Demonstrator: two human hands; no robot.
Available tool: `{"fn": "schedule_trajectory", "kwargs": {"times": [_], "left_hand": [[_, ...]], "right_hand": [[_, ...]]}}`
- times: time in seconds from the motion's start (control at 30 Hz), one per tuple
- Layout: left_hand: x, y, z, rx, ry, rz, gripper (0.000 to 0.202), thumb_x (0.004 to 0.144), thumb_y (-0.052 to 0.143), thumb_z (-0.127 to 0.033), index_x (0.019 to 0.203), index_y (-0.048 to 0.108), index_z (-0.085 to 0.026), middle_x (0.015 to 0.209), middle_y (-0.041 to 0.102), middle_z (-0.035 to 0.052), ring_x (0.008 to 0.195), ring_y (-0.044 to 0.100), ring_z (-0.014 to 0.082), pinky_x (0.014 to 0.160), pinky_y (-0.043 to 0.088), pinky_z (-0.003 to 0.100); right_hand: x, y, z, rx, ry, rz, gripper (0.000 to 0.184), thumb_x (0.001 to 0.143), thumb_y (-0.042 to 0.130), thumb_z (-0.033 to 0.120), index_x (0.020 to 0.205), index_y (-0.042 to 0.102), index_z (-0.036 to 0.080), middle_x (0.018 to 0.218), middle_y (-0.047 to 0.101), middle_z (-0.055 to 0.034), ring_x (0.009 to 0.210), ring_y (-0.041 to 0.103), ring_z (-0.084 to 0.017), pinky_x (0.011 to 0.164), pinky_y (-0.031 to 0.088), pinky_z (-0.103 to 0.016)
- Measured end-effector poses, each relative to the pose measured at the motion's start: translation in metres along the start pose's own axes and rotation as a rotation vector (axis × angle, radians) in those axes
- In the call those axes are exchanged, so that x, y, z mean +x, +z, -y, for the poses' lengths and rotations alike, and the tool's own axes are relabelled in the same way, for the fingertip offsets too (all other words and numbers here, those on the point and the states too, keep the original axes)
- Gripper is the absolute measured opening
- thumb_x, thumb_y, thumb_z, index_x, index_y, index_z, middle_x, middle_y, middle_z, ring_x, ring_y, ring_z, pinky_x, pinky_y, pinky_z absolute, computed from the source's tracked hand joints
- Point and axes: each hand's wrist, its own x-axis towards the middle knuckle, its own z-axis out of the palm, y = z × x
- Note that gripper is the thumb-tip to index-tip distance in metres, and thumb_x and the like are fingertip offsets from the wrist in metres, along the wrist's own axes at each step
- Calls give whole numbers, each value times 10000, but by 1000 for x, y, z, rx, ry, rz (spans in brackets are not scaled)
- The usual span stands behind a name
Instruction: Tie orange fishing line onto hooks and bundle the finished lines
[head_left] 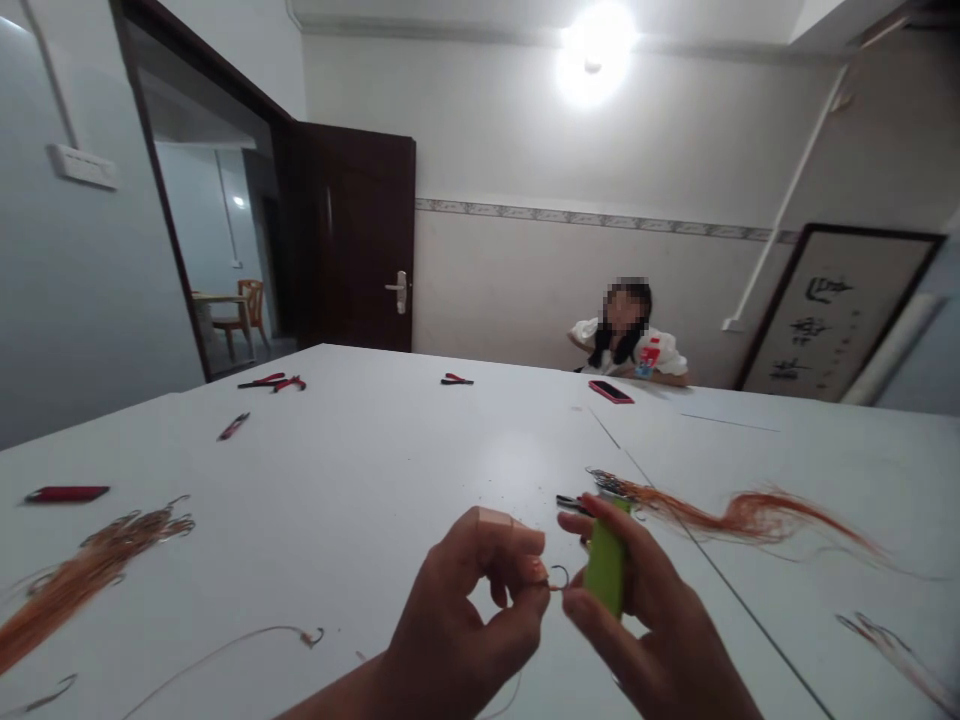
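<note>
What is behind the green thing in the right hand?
Beyond it, a dark tool tip and metal hooks show; the green thing and right hand cover the tool's other end.

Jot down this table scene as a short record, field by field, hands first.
Left hand: pinching a small hook
Right hand: holding a green object, close to the hook
Left side: bundle of hooks with orange strands
Right side: similar orange bundle
Far side: pliers, phone
Across the table: a person
Door: open
</note>
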Motion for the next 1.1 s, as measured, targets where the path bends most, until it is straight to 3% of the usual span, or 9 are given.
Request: {"fn": "schedule_trajectory", "kwargs": {"times": [0.17, 0.27, 0.37, 0.5, 0.73, 0.9, 1.1], "left_hand": [[-2, -3, 2, -1, -21, -8, 247, 719, 534, -21, 838, 519, -238, 728, 547, -35, 617, 545, 113, 571, 500, 250], [-2, -4, 3, 17, 5, -6, 258, 732, 538, -26, 862, 521, -248, 730, 551, -36, 628, 549, 115, 585, 505, 251], [-2, -4, 5, 36, 12, 1, 249, 746, 541, -42, 864, 521, -261, 733, 545, -42, 623, 543, 111, 578, 504, 247], [-2, -2, 9, 72, 10, 16, 242, 755, 537, -55, 867, 513, -268, 735, 549, -46, 619, 550, 108, 567, 505, 236], [-2, 4, 12, 218, 161, 12, 265, 724, 510, -28, 840, 504, -266, 692, 566, -56, 553, 540, 97, 527, 509, 219], [-2, 6, 16, 290, 270, 0, 287, 725, 498, -24, 892, 501, -258, 674, 582, -52, 524, 531, 89, 532, 523, 217], [0, 5, 13, 333, 348, -25, 235, 744, 501, -28, 866, 515, -228, 658, 583, -43, 518, 546, 83, 533, 539, 209]], "right_hand": [[0, 0, 0, 72, 34, 79, 784, 663, 745, 309, 1321, 320, 303, 1303, 520, -92, 929, 640, -244, 737, 584, -372], [1, 0, 0, 71, -26, 90, 594, 752, 615, 169, 1272, 361, 303, 1241, 576, -67, 872, 666, -200, 746, 585, -341], [3, -2, 1, 87, -111, 61, 383, 797, 510, 85, 1118, 472, 291, 1004, 682, -24, 851, 673, -166, 743, 575, -278], [3, -4, 10, 187, -62, -27, 191, 847, 538, 184, 1000, 472, 276, 879, 677, -12, 790, 672, -154, 667, 573, -238], [2, 5, 21, 354, -65, 6, 283, 789, 618, 165, 961, 428, 283, 837, 659, 31, 703, 657, -119, 619, 562, -206], [2, 7, 20, 282, -105, -44, 242, 813, 587, 156, 952, 439, 288, 744, 653, 64, 656, 640, -91, 636, 539, -184], [2, 4, 18, 251, -135, -37, 175, 824, 613, 199, 921, 483, 266, 734, 642, 43, 615, 622, -102, 579, 524, -181]]}}
